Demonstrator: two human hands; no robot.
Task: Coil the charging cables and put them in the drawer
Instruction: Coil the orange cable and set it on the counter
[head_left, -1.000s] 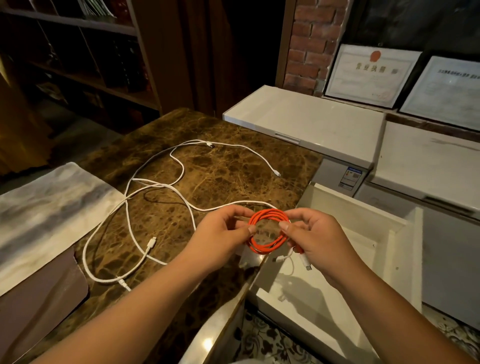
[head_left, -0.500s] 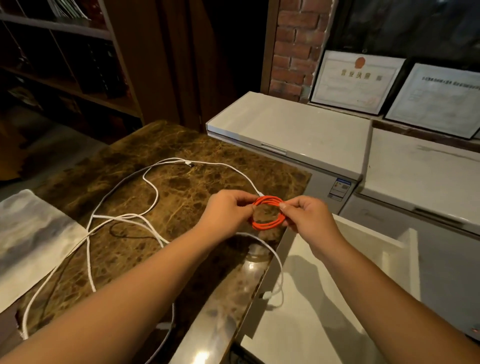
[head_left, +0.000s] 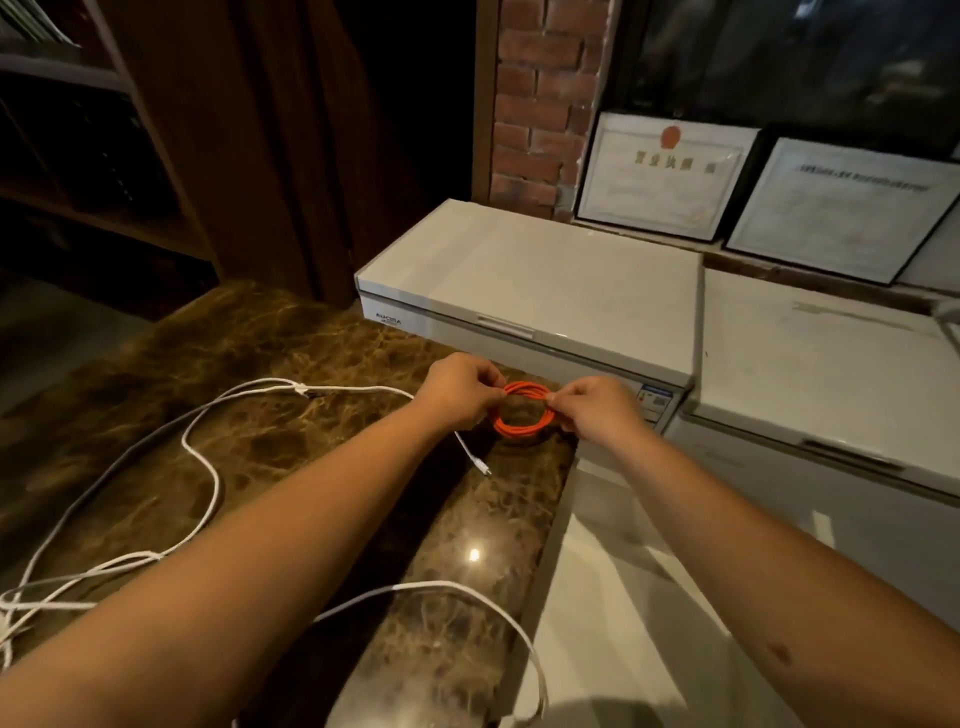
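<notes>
An orange cable (head_left: 522, 432) is wound into a small coil, held just over the far right corner of the brown marble table (head_left: 249, 364). My left hand (head_left: 460, 387) pinches its left side and my right hand (head_left: 597, 408) pinches its right side. Loose white cables (head_left: 208, 467) sprawl across the table on the left, and one white strand (head_left: 467, 592) loops over the table's right edge. The open white drawer (head_left: 623, 623) lies below my right forearm, which hides much of it.
Two white chest freezers (head_left: 545, 291) stand beyond the table and drawer. Framed certificates (head_left: 670, 176) lean on a ledge by a brick pillar. Dark wooden shelves (head_left: 93, 156) stand at the far left.
Both hands carried the orange coil up and away, from over the drawer to above the table's far corner. The view tilted, so the drawer now sits lower in frame.
</notes>
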